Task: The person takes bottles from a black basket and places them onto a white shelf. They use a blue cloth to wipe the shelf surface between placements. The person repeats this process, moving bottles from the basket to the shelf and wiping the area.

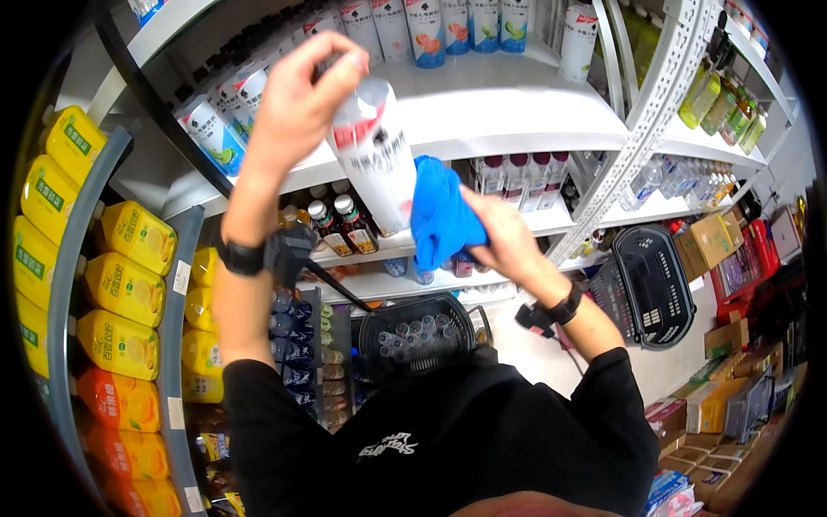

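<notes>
My left hand (pixel 303 96) is closed around the top of a large white drink bottle (pixel 372 159) with a red label patch and dark print. The bottle hangs slightly tilted in front of the white shelf (pixel 517 121); its cap is hidden in my fingers. In my right hand (pixel 506 231) is a bunched blue cloth (pixel 444 214), close against the lower right side of the bottle. Whether the cloth presses on it, I cannot tell. Similar bottles (pixel 428 34) line the back of the shelf, and one bottle (pixel 579 43) stands apart at its right.
Yellow juice bottles (pixel 125 284) fill a rack at the left. Below me stands a black basket (pixel 366 332) with several clear bottles. Another black basket (pixel 652 284) is at the right, near cardboard boxes (pixel 711 246). A perforated white post (pixel 637 129) divides the shelves.
</notes>
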Available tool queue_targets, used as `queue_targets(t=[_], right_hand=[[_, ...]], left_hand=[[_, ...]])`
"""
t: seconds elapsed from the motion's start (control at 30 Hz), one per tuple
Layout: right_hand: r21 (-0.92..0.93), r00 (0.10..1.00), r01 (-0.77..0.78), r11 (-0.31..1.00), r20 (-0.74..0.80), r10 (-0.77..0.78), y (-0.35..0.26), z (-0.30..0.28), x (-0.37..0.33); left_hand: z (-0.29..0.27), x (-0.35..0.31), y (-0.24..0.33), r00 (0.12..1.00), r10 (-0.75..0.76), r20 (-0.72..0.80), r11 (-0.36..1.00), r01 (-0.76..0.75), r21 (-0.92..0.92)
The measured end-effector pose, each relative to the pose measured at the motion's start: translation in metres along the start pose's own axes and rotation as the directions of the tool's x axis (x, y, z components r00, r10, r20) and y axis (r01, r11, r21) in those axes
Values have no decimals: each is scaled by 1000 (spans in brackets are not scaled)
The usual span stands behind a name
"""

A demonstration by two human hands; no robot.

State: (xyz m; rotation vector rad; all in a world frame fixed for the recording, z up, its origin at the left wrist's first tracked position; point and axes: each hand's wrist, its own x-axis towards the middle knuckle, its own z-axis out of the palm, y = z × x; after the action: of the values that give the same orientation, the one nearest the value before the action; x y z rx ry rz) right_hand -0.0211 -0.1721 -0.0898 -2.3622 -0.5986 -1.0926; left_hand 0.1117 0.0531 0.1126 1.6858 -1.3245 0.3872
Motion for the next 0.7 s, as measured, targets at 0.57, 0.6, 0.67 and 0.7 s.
queue_targets(t=[0.57,0.6,0.67,0.7], right_hand=[[-209,996,-24,978,-90,5,140,-71,87],[-215,996,-21,976,-87,2,141,-72,85],[-191,997,-24,981,-79,9,142,-72,85],[-180,997,-24,983,-73,11,143,-72,86]], left_hand=[[-60,199,-174,880,-412,239,658,105,746],[-49,209,-162,704,-689,173,592,409,695],[-54,214,-185,802,-565,193,566,207,798],[-59,216,-204,840,-499,215,537,105,837]])
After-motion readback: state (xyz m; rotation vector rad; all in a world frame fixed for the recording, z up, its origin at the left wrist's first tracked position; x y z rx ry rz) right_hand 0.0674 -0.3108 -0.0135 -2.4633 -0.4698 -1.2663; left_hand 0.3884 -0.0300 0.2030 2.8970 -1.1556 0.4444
